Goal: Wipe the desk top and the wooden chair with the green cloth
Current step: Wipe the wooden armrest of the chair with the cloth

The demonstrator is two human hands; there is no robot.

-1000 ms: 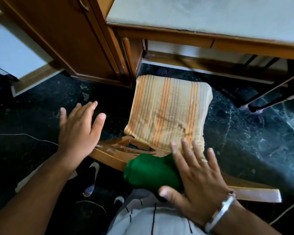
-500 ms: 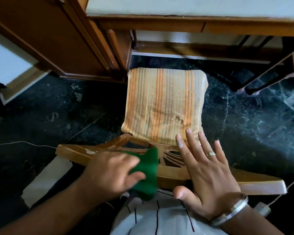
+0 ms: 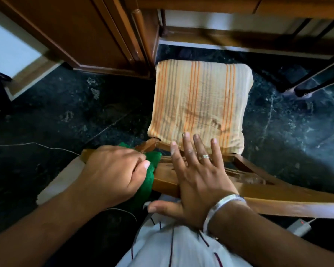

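A person leans over a wooden chair (image 3: 262,193), seen from above by the head camera. The left hand (image 3: 112,176) is curled into a loose fist around a green cloth (image 3: 150,170), thumb closed over the fabric, pressing it against the left part of the chair's curved top rail. The cloth bunches out past the knuckles on the far side and hangs down the near face of the rail on the hand's right.

The right hand (image 3: 197,176) lies flat on the same rail just beside the cloth, fingers spread and pointing away from the person, the thumb stretched out to the left over the near edge. A ring (image 3: 205,156) sits on one finger and a silver bangle (image 3: 220,204) circles the wrist. The fingertips reach the near edge of the striped seat cushion (image 3: 199,105), cream with orange and grey lines, which covers the seat beyond the rail.

The chair stands on a dark marbled floor (image 3: 75,112), its seat pushed toward a wooden desk (image 3: 201,6) whose front edge runs along the far side of the view; only that edge shows, not the desk top. A brown wooden cabinet panel (image 3: 81,31) fills the far left. A thin cable (image 3: 37,144) trails over the floor at left, and a small white adapter (image 3: 299,227) lies on the floor at near right, under the rail. The person's pale garment with thin dark stripes (image 3: 172,247) fills the near centre.
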